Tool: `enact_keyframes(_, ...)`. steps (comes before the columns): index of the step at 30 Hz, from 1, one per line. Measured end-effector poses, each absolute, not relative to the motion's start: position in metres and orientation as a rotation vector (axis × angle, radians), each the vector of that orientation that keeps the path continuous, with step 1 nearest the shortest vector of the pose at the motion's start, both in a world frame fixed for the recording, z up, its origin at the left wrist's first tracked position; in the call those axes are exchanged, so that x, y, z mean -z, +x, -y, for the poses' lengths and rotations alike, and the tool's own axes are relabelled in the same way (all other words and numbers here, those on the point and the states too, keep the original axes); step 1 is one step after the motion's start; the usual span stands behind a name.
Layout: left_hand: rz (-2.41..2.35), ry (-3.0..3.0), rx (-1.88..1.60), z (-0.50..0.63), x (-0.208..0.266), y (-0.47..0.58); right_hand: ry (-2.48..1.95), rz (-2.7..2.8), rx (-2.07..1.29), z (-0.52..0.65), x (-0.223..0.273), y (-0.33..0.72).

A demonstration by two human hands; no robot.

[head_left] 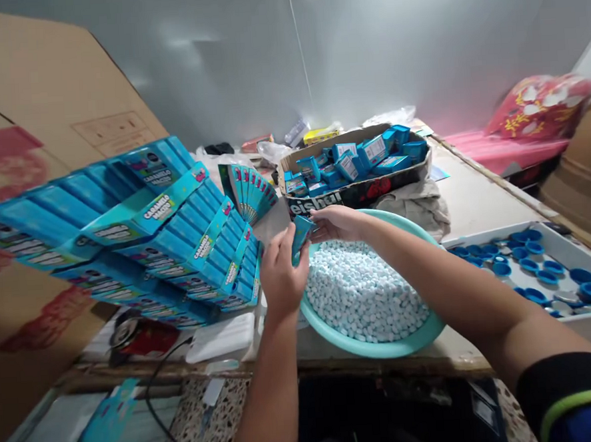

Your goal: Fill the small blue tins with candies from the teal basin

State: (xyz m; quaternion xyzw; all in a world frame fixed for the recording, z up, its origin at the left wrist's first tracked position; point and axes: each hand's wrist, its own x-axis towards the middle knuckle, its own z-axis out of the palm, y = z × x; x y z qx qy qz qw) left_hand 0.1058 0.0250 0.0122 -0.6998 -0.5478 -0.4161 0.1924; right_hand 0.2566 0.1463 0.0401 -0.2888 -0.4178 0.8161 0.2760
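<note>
Left hand point(280, 268) clasps small blue carton point(301, 232); right hand point(339, 222) half-curled, hold unclear. Filled blue trays point(158, 216) left of turquoise basin point(373, 350); loose blue boxes point(374, 151) behind.

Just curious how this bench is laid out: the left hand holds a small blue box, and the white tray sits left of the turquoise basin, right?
Not quite: the head view shows the white tray to the right of the turquoise basin. The left hand does hold a small blue box.
</note>
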Motion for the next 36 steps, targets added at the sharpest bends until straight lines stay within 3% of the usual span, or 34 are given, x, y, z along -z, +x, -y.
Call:
enact_keyframes(9,1.329,-2.21,0.891,-0.053,-0.017,0.101,-0.952,1.072,-2.081,-0.154,-0.028,0.253)
enact_keyframes(15,1.246,-1.997,1.107,-0.046,-0.007,0.094,-0.945,1.16,-2.054,-0.15,-0.033,0.252)
enact_keyframes(20,1.433,-1.817,1.299,-0.029,0.001,0.069,-1.126,1.621,-1.95,-0.149,-0.034,0.257)
enact_keyframes(26,1.953,-1.702,1.779,-0.029,0.025,0.028,-1.276,2.597,-1.185,-0.152,-0.024,0.263)
enact_keyframes(31,2.263,-1.782,1.872,-0.036,0.057,0.014,-1.113,2.898,-0.889,-0.153,-0.011,0.265)
enact_keyframes(36,2.237,-1.91,2.07,-0.031,0.063,0.011,-1.185,2.931,-0.799,-0.145,-0.006,0.261)
